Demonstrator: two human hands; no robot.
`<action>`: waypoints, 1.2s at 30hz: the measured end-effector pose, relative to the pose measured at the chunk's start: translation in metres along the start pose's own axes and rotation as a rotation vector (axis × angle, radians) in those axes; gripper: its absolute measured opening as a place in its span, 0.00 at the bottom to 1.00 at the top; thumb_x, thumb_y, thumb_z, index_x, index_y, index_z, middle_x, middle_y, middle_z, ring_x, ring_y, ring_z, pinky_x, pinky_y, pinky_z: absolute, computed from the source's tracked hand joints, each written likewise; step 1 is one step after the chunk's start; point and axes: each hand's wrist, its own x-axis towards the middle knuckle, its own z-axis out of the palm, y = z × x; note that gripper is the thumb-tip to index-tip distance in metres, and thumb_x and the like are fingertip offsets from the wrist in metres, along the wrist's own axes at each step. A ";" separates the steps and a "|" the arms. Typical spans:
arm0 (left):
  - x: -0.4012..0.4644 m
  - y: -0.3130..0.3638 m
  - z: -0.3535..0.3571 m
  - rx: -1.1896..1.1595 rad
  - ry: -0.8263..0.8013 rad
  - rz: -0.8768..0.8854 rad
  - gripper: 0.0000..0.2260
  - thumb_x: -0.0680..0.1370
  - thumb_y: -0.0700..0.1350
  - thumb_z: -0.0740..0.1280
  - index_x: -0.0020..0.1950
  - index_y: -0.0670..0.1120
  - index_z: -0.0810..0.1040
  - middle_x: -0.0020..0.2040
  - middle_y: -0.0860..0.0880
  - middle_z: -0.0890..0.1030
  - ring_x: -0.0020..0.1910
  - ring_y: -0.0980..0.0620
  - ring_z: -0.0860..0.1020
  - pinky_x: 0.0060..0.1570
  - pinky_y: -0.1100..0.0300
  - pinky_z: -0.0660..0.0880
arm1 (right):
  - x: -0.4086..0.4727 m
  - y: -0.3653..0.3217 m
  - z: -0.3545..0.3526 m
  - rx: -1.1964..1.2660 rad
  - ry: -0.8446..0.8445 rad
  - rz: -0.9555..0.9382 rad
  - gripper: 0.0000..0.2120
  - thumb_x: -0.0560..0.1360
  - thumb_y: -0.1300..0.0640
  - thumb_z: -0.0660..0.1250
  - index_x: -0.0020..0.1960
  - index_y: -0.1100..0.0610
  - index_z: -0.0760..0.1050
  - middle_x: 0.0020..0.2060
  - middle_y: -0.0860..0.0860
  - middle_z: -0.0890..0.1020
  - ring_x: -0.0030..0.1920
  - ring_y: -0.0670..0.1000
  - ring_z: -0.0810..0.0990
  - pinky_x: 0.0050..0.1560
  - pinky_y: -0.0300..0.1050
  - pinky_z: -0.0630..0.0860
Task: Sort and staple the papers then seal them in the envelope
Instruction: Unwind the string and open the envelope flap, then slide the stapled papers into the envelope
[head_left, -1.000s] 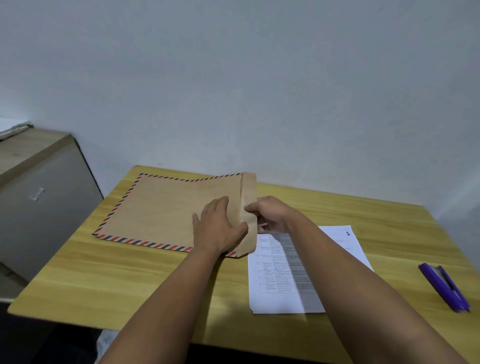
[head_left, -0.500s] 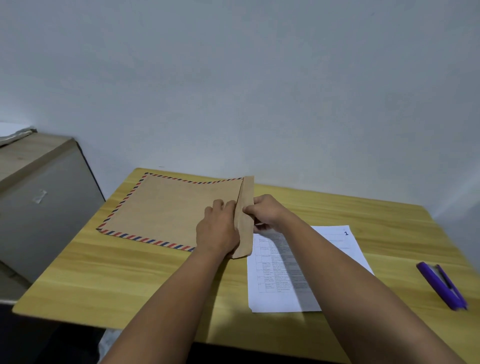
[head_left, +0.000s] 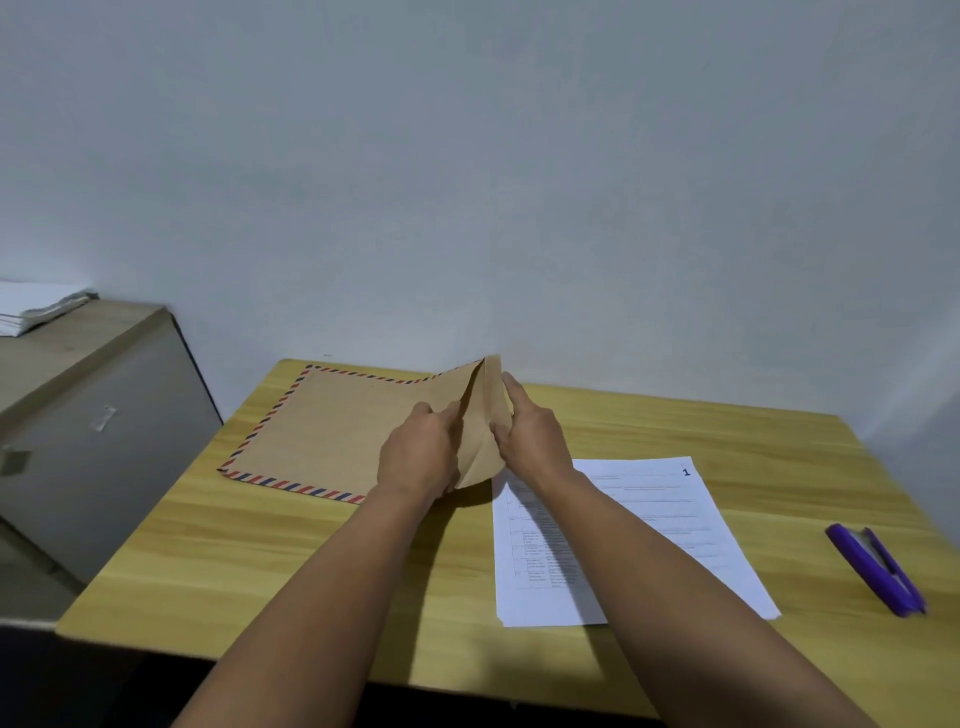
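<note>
Head view. Envelope (head_left: 343, 436), brown with a striped airmail border, lies flat on the counter (head_left: 291, 561) at the far left; only its right end, the flap end, is lifted. Left hand (head_left: 418, 457) grips the near layer of that raised end, fingers curled round the paper edge. Right hand (head_left: 530, 441) pinches the flap from the other side, one finger stretched up along it. The two hands pull the mouth apart, so it stands as a peak between them.

Papers (head_left: 639, 540) lie on the counter just right of the envelope, under the right forearm, top sheet numbered 1, edges squared. Whether a staple is in them is too small to tell. Stapler (head_left: 875, 569), purple, rests well apart at the right edge, untouched.

Judgement: sorting looks done, since the stack is neat with page 1 on top; stapling likely done but unconfirmed. Step in hand is opening the envelope. Left to do: slide the stack in, fold the flap down, seal it. Roughly mid-task.

Off the counter, a grey cabinet (head_left: 88, 415) at left carries a white stack (head_left: 36, 306).
</note>
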 end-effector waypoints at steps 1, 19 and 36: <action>0.001 0.000 0.001 -0.002 -0.001 0.002 0.36 0.72 0.38 0.75 0.77 0.55 0.67 0.53 0.46 0.74 0.47 0.42 0.79 0.47 0.49 0.83 | -0.002 -0.001 0.000 -0.016 -0.001 -0.013 0.34 0.82 0.54 0.66 0.84 0.44 0.55 0.44 0.58 0.82 0.45 0.58 0.80 0.44 0.46 0.75; 0.008 -0.001 0.004 -0.069 0.020 -0.003 0.26 0.79 0.43 0.65 0.77 0.58 0.70 0.50 0.46 0.74 0.47 0.41 0.78 0.49 0.46 0.81 | -0.006 0.050 -0.069 -0.015 0.009 0.314 0.26 0.79 0.46 0.66 0.75 0.53 0.70 0.59 0.55 0.85 0.63 0.58 0.81 0.63 0.53 0.77; 0.005 0.008 -0.006 -0.058 0.051 -0.023 0.24 0.83 0.45 0.63 0.80 0.55 0.67 0.50 0.46 0.73 0.45 0.44 0.76 0.41 0.53 0.74 | -0.028 0.144 -0.143 -0.423 -0.329 0.986 0.82 0.45 0.25 0.81 0.83 0.58 0.43 0.77 0.57 0.68 0.75 0.64 0.67 0.70 0.61 0.71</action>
